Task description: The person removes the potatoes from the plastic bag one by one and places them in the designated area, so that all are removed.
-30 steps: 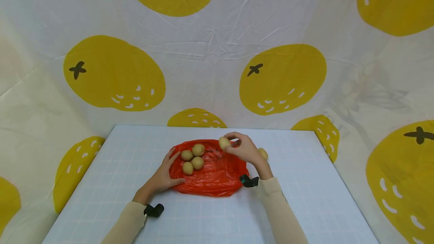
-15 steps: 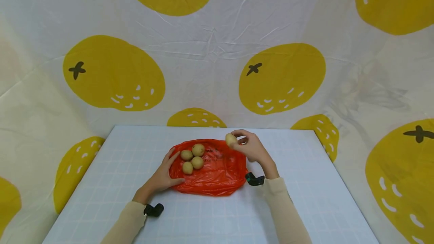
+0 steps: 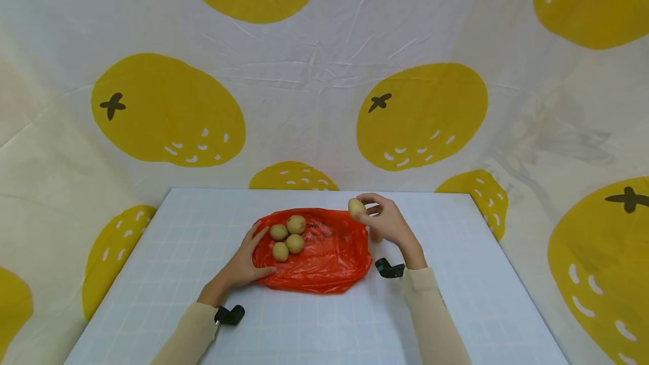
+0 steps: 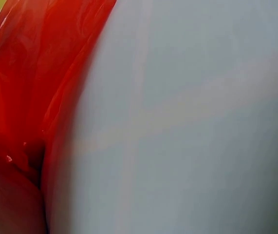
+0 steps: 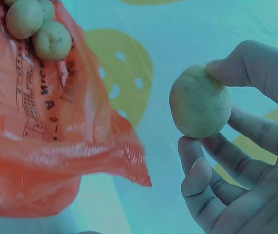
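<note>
A red plastic bag (image 3: 324, 261) lies spread on the table, with several small yellow potatoes (image 3: 295, 244) grouped on its left part. My left hand (image 3: 242, 263) holds the bag's left end, fingers along the far side and thumb at the near side. In the left wrist view, the red plastic (image 4: 36, 73) runs up the left edge. Past the bag's right far corner, my right hand (image 3: 387, 221) pinches one potato (image 3: 357, 208) between thumb and fingertips. The right wrist view shows this potato (image 5: 200, 101) raised, apart from the bag (image 5: 41, 180).
The pale checked table (image 3: 284, 331) reaches back to a white cloth (image 3: 304, 123) printed with large yellow fruit. Dark wrist cameras (image 3: 230, 315) sit on both wrists. Black printing marks the bag's inside.
My right hand has moved to the right with the potato, from above the bag to its right far corner. My left hand and the potatoes on the bag have stayed put.
</note>
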`<state>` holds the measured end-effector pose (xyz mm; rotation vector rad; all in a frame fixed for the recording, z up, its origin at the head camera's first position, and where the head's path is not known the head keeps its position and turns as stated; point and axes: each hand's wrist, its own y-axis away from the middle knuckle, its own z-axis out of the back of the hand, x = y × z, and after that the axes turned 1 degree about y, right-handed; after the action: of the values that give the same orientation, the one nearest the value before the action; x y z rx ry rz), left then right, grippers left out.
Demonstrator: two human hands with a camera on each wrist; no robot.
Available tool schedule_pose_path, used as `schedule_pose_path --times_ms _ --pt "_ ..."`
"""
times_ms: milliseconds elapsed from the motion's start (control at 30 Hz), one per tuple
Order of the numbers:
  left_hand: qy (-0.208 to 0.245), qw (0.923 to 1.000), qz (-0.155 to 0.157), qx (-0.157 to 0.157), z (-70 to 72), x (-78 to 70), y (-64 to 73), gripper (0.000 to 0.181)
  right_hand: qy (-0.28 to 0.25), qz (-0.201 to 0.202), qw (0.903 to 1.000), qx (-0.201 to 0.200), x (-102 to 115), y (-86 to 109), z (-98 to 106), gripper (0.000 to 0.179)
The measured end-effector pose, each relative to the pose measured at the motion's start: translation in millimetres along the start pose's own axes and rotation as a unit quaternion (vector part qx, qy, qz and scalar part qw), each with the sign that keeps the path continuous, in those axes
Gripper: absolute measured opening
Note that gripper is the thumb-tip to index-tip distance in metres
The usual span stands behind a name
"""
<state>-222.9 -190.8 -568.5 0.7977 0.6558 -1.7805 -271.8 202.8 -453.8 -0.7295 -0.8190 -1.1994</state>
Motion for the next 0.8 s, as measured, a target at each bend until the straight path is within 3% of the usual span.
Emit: schedule_pose_path --times_ms 367,800 --pt "-0.004 1.0000 0.001 0.000 0.6 -0.7 0.3 0.110 -0.003 -0.011 0.9998 -0.013 -7.4 7.8 11.5 0.043" --pt "-0.002 0.9999 0.013 0.006 0.6 -1.3 -0.3 0.111 0.002 -0.045 0.9984 -0.036 -32.9 23.9 26.1 0.047"
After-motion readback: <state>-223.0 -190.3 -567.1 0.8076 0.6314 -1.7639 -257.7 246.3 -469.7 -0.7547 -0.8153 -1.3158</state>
